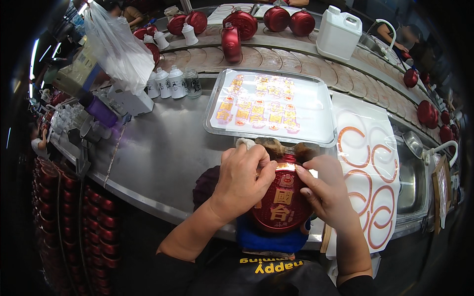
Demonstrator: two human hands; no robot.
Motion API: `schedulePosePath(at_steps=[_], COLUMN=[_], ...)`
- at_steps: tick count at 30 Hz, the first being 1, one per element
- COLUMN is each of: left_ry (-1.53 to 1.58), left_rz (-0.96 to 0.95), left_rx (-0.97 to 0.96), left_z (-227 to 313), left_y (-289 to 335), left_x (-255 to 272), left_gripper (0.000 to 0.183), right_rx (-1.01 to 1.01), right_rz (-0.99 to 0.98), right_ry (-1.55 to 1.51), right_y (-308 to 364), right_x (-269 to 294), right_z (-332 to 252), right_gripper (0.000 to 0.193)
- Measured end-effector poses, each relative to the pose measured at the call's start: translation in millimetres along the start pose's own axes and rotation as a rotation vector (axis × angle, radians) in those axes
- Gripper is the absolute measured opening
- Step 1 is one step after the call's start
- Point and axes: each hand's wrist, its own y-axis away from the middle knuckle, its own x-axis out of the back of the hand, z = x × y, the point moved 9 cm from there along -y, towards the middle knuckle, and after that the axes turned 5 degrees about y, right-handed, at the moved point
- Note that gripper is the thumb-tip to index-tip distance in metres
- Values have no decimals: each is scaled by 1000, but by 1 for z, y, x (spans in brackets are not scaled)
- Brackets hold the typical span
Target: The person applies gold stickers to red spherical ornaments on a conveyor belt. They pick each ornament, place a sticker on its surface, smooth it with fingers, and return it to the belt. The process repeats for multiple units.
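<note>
red jar, two hands on its neck

red and glossy, the round ceramic jar [281, 204] lies at the near edge of the steel counter [163, 153], propped on a blue pad [269, 240] just in front of the person's body. gold characters and a gold band show on its upturned face. the left hand [242, 180] grips the jar's shoulder and neck from the left, fingers curled over the top. the right hand [323, 190] holds it from the right, thumb and forefinger pinched at the gold band near the neck. a brownish cloth [276, 146] sits bunched just behind the fingers, touching the jar's top.

just beyond the jar rests a shallow metal tray [217, 106] lined with a sheet of red and gold stickers [259, 106]. to the right of the tray lies a clear sheet with orange curved strips [370, 167], running down past the right hand. further back, a curved conveyor [276, 56] carries more red jars [242, 22] and a white plastic canister [338, 32]. small white bottles [165, 81] stand at the left of the tray, beside a white box [131, 101] with a clear plastic bag [116, 44] above it. rows of red jars [96, 217] are stacked below the counter on the left.
</note>
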Motion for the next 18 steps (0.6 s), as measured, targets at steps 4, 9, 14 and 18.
schedulePosePath(at_steps=[4, 9, 14, 18], left_ry=[9, 7, 14, 18], left_rz=[-9, 2, -4, -6], left_rx=[12, -20, -8, 2], left_z=[-1, 1, 0, -2], left_y=[0, -1, 0, 0], left_x=[-1, 0, 0, 0], left_gripper=[18, 18, 18, 18], right_rx=[6, 14, -26, -15], right_rz=[10, 19, -9, -14], right_ry=[-7, -27, -42, -35], right_y=[0, -2, -4, -3], right_x=[1, 3, -1, -2], right_z=[-1, -1, 3, 2], right_gripper=[44, 44, 45, 46])
